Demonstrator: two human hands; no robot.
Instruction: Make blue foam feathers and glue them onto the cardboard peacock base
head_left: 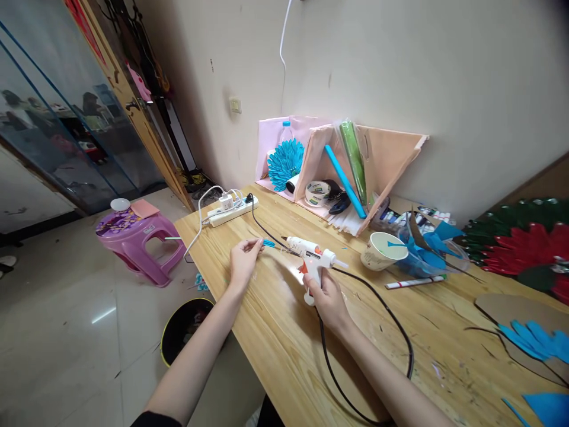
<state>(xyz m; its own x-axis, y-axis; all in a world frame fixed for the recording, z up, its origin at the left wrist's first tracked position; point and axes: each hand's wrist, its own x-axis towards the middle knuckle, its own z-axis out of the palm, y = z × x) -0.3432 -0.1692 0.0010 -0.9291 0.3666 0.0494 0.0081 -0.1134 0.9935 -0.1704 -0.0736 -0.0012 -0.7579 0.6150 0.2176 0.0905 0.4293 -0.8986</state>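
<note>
In my right hand (328, 298) is a white glue gun (313, 255), gripped by its handle with the nozzle pointing left. A clear glue stick pokes out of its back end, and a black cord trails from it over the table. My left hand (244, 261) pinches a small blue strip (269, 243) between thumb and fingertips, just left of the nozzle. A small gap separates nozzle and strip. What the blue strip is made of I cannot tell.
A power strip (233, 212) with plugs lies at the table's left edge. Behind are a blue flower (285, 165) and a tape roll (317, 193). To the right stand a paper cup (383, 251) and a cardboard piece with blue petals (528, 339). A bin (168, 347) stands below.
</note>
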